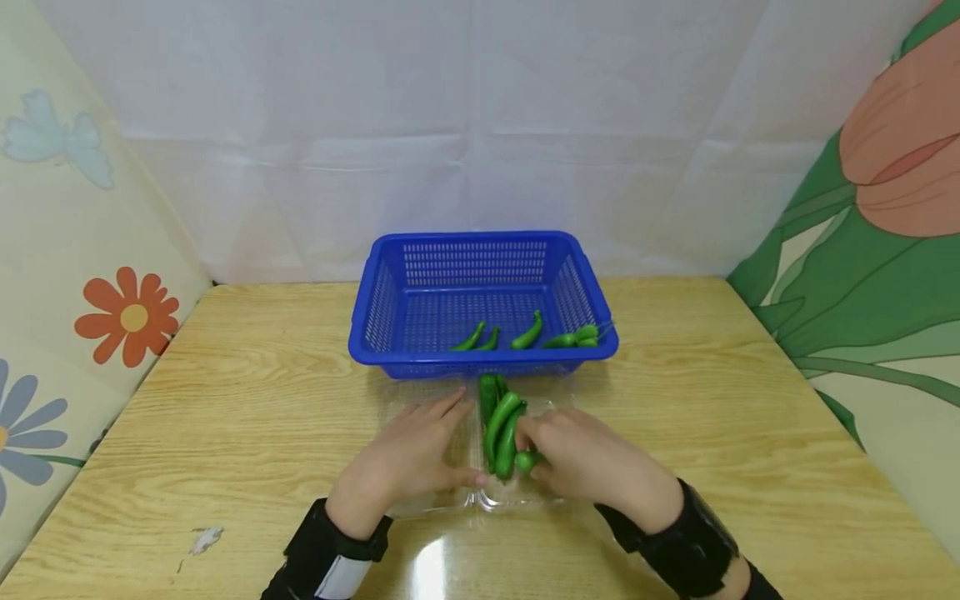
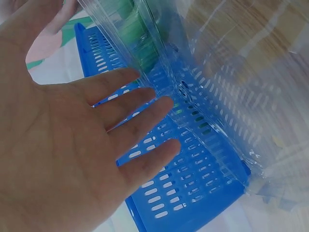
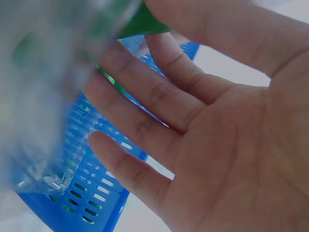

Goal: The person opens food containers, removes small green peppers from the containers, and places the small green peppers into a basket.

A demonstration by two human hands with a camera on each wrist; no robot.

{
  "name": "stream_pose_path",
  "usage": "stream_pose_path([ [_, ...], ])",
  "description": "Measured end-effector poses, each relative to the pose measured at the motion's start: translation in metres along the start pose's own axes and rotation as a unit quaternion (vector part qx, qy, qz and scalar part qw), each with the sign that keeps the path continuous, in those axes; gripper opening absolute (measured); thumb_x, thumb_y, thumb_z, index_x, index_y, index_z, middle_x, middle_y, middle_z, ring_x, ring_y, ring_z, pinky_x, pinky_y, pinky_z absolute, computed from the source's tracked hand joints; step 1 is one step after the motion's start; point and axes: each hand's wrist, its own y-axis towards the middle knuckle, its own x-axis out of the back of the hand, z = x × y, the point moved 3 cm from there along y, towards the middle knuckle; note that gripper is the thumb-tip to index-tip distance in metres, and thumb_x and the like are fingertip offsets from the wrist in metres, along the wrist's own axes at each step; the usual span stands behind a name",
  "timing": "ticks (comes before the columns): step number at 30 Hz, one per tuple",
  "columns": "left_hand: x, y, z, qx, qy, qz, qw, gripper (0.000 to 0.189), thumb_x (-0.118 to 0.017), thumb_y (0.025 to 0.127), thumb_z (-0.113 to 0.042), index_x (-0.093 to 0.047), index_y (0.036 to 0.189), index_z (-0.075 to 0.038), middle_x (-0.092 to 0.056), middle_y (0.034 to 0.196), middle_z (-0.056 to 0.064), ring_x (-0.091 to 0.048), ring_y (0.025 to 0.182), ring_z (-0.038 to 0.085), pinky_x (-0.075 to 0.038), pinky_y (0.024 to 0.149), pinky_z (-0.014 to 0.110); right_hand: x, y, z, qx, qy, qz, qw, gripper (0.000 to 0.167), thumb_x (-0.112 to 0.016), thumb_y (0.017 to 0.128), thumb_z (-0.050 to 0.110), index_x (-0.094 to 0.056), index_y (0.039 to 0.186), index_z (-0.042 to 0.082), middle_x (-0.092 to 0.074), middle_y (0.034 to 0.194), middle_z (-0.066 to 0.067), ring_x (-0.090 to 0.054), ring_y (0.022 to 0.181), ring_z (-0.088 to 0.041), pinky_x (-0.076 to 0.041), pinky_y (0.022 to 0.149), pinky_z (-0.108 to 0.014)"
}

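Observation:
A clear plastic clamshell box point(image 1: 517, 503) lies unfolded in front of the basket, with several green peppers point(image 1: 504, 421) lengthwise along the left side of its right half. My right hand point(image 1: 588, 454) is over that half and pinches a green pepper point(image 3: 147, 23) between thumb and fingers; the pepper's rounded end shows beside the others. Across the left half, my left hand point(image 1: 416, 450) stretches out flat, its thumb tip near the box's middle fold. Spread, straight fingers point(image 2: 145, 121) with nothing in them appear in the left wrist view.
Behind the box stands a blue slotted basket point(image 1: 483, 358) with several green peppers point(image 1: 527, 331) near its front wall. Wooden table point(image 1: 262, 400) surface extends to both sides. A white sheet point(image 1: 300, 167) hangs at the back, and patterned panels flank the table.

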Motion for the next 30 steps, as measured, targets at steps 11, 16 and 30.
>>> stream_pose_path([
  [11,0.002,0.0,0.003,0.002,0.0,-0.003,1.0,0.097,-0.076,0.079,-0.057,-0.038,0.152,-0.005,-0.031,0.158,0.016,-0.034,0.141,0.037,-0.027,0.116,0.056,0.012,-0.003,-0.003,-0.01,0.042,0.0,0.9991,0.029,-0.082,0.076,0.006,-0.06,0.09,0.02,-0.057,0.081,0.014,-0.057,0.076,-0.007,-0.053,0.071,-0.034],
  [16,0.001,0.001,0.003,0.005,0.001,0.004,1.0,0.096,-0.075,0.08,-0.057,-0.037,0.152,-0.006,-0.03,0.159,0.015,-0.033,0.142,0.037,-0.026,0.116,0.055,0.017,-0.006,-0.007,-0.016,0.065,0.011,0.9977,0.029,-0.08,0.079,0.005,-0.06,0.095,0.02,-0.062,0.088,0.013,-0.064,0.086,-0.013,-0.056,0.077,-0.036],
  [30,0.002,0.001,0.003,0.003,0.001,0.0,1.0,0.095,-0.076,0.08,-0.056,-0.039,0.152,-0.006,-0.031,0.158,0.016,-0.034,0.141,0.038,-0.027,0.115,0.057,0.034,-0.013,-0.011,-0.027,0.106,-0.001,0.994,0.027,-0.074,0.088,0.007,-0.062,0.109,0.02,-0.067,0.103,0.008,-0.065,0.098,-0.015,-0.057,0.085,-0.036],
])
